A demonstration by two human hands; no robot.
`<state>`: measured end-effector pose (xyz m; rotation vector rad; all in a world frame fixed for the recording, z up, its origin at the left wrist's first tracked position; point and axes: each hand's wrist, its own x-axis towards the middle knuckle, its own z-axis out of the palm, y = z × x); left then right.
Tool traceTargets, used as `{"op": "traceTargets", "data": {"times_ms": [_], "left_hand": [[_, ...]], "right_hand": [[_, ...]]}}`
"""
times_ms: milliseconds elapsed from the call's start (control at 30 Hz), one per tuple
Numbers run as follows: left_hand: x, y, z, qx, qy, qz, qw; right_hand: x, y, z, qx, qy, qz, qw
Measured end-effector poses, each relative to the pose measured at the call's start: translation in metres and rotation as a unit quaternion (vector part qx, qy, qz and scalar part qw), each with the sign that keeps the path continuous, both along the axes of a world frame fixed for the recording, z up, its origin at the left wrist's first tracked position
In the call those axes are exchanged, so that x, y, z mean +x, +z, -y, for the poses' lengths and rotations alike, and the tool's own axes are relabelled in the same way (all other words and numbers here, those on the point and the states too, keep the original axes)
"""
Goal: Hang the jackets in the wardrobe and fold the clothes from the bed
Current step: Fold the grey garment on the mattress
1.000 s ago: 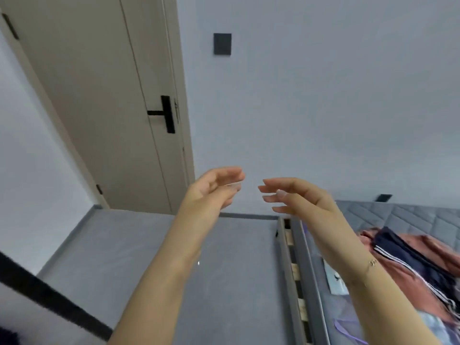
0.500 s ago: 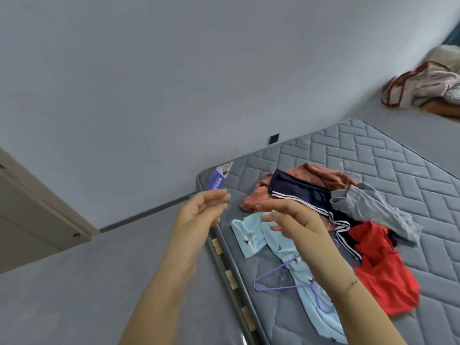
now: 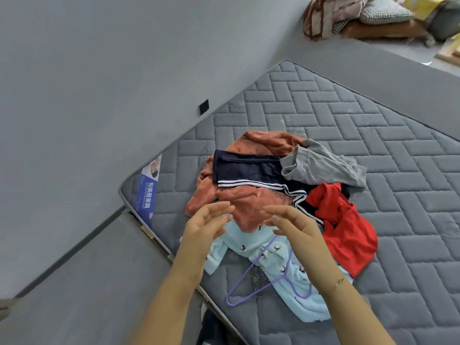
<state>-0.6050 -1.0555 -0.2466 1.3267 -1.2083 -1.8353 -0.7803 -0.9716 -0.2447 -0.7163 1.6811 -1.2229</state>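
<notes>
A heap of clothes lies on the grey quilted mattress: a rust-orange garment, a navy piece with white stripes, grey shorts, a red garment and a light-blue patterned garment. A purple wire hanger rests on the light-blue one. My left hand and my right hand hover above the near side of the heap, palms facing each other, fingers relaxed, holding nothing.
The grey wall runs along the mattress's left side, with a small black plate on it. A blue label marks the mattress corner. More bundled fabric and a checked cushion lie on the floor at top right.
My view has swung right and down from the door to the bed, bringing the whole clothes heap into sight. Both hands keep the same open pose in front of me.
</notes>
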Motion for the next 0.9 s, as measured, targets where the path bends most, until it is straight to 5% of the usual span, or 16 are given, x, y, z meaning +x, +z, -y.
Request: {"op": "traceTargets", "data": {"times_ms": [500, 900], "left_hand": [[-0.083, -0.090, 0.129, 0.095, -0.105, 0.030, 0.990], [-0.291, -0.227, 0.145, 0.060, -0.131, 0.093, 0.985]], "right_hand": [[-0.065, -0.072, 0.092, 0.064, -0.110, -0.059, 0.990], [-0.252, -0.209, 0.105, 0.090, -0.151, -0.065, 0.982]]}}
